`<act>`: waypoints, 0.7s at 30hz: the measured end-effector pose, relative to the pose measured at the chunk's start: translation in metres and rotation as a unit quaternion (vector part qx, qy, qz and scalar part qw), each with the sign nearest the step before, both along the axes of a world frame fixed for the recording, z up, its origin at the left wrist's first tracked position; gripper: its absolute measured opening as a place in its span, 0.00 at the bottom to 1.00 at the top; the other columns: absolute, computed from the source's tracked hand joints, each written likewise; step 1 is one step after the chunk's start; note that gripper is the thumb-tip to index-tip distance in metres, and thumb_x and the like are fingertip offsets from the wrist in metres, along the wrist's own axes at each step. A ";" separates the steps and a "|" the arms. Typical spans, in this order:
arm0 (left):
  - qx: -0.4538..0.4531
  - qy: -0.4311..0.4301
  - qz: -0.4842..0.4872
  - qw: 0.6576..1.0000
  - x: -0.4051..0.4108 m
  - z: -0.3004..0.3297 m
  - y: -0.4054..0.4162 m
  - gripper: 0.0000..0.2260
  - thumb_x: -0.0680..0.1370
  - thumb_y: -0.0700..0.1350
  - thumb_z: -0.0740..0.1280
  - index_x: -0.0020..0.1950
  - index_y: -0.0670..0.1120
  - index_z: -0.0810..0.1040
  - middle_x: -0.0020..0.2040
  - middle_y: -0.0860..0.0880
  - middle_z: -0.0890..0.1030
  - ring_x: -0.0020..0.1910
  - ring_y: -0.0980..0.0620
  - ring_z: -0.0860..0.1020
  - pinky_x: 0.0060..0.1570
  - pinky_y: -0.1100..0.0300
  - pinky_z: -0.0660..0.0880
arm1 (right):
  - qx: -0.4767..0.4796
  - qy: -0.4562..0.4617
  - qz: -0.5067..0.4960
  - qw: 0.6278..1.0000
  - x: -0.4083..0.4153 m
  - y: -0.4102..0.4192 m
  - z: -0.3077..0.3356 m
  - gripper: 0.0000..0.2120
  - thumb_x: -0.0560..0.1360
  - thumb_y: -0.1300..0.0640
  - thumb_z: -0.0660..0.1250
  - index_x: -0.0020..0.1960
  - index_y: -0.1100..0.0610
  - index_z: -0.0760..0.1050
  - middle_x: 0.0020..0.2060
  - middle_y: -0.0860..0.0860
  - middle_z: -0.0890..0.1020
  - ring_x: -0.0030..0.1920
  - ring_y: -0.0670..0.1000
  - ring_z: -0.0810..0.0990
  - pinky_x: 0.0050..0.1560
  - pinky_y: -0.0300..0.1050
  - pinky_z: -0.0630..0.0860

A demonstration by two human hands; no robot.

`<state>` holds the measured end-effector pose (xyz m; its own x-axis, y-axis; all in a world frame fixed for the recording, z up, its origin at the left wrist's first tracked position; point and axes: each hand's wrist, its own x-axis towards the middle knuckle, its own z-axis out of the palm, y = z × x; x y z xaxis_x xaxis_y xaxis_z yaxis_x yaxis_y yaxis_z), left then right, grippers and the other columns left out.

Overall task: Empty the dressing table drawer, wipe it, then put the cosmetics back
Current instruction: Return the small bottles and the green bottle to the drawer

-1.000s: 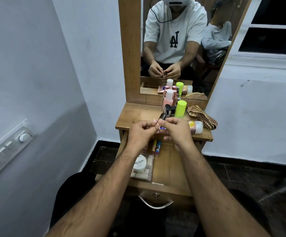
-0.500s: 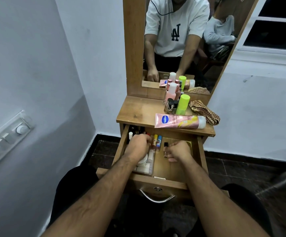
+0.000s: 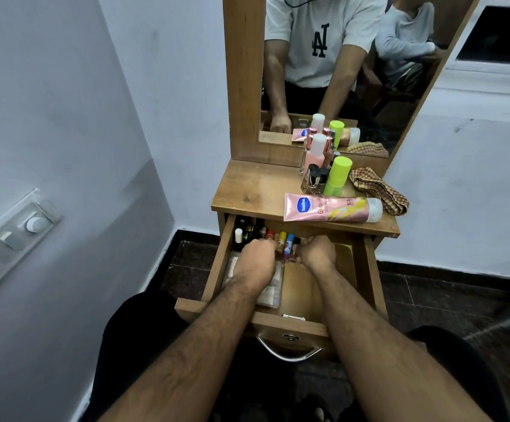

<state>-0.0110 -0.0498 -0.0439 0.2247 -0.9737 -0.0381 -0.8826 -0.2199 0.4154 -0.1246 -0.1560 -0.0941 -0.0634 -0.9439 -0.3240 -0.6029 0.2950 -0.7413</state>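
1. The small tubes (image 3: 285, 243) stood in a row at the back of the open drawer (image 3: 369, 269), upright or leaning, long axes roughly vertical, just behind the knuckles of both hands.
2. The left hand (image 3: 255, 258) lay left of the row, fingers curled down among the tubes; whether it held one I could not tell.
3. The right hand (image 3: 317, 252) lay right of the row, fingers curled toward it, grip hidden too.
4. Both hands seemed equally near, so either could lift a tube.
5. Above the drawer, the counter (image 3: 253, 190) carried a pink lotion tube (image 3: 333, 208), bottles (image 3: 323, 169) and a checked cloth (image 3: 378, 188).
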 end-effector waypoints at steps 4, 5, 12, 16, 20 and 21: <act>0.026 -0.023 -0.014 0.999 -0.002 0.000 -0.002 0.12 0.80 0.38 0.62 0.61 0.46 0.79 0.53 0.45 0.81 0.51 0.46 0.80 0.52 0.52 0.79 | -0.012 -0.013 0.014 1.000 0.001 0.005 0.004 0.14 0.73 0.62 0.70 0.31 0.51 0.75 0.41 0.55 0.86 0.47 0.57 0.85 0.51 0.57 0.83; 0.034 -0.024 -0.015 0.999 -0.003 0.000 -0.002 0.12 0.80 0.38 0.63 0.61 0.46 0.78 0.53 0.45 0.81 0.51 0.46 0.80 0.51 0.52 0.79 | -0.012 -0.017 0.013 1.000 0.001 0.005 0.003 0.15 0.74 0.63 0.70 0.30 0.51 0.75 0.41 0.55 0.86 0.48 0.58 0.85 0.51 0.57 0.82; 0.056 -0.046 -0.014 0.997 -0.006 -0.001 0.000 0.12 0.79 0.40 0.65 0.62 0.45 0.77 0.55 0.45 0.80 0.53 0.46 0.80 0.51 0.53 0.76 | -0.002 -0.062 -0.013 0.998 0.006 0.003 0.003 0.12 0.75 0.64 0.69 0.35 0.52 0.78 0.40 0.52 0.84 0.42 0.53 0.85 0.47 0.56 0.84; 0.058 -0.049 -0.020 0.997 -0.006 -0.002 0.000 0.12 0.79 0.40 0.65 0.63 0.45 0.77 0.55 0.44 0.80 0.54 0.46 0.80 0.53 0.53 0.77 | -0.009 -0.056 -0.002 0.998 0.006 0.003 0.002 0.13 0.75 0.64 0.70 0.36 0.49 0.78 0.45 0.51 0.85 0.48 0.53 0.84 0.52 0.55 0.83; 0.061 -0.044 -0.026 0.997 -0.006 -0.003 0.000 0.13 0.79 0.39 0.65 0.63 0.45 0.77 0.55 0.44 0.80 0.54 0.45 0.79 0.54 0.52 0.77 | -0.019 -0.055 0.005 0.998 0.006 0.002 0.001 0.07 0.74 0.65 0.71 0.46 0.54 0.83 0.48 0.51 0.85 0.50 0.53 0.83 0.53 0.55 0.82; 0.062 -0.043 -0.028 0.997 -0.006 -0.004 0.000 0.13 0.78 0.39 0.65 0.63 0.46 0.77 0.55 0.44 0.80 0.54 0.45 0.79 0.54 0.52 0.77 | -0.022 -0.055 0.007 0.998 0.006 0.001 0.000 0.07 0.74 0.65 0.70 0.48 0.55 0.84 0.49 0.52 0.85 0.50 0.53 0.83 0.54 0.55 0.82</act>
<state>-0.0174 -0.0502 -0.0477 0.1776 -0.9738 -0.1420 -0.9259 -0.2142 0.3111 -0.1183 -0.1547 -0.0939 -0.0165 -0.9579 -0.2868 -0.5208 0.2530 -0.8153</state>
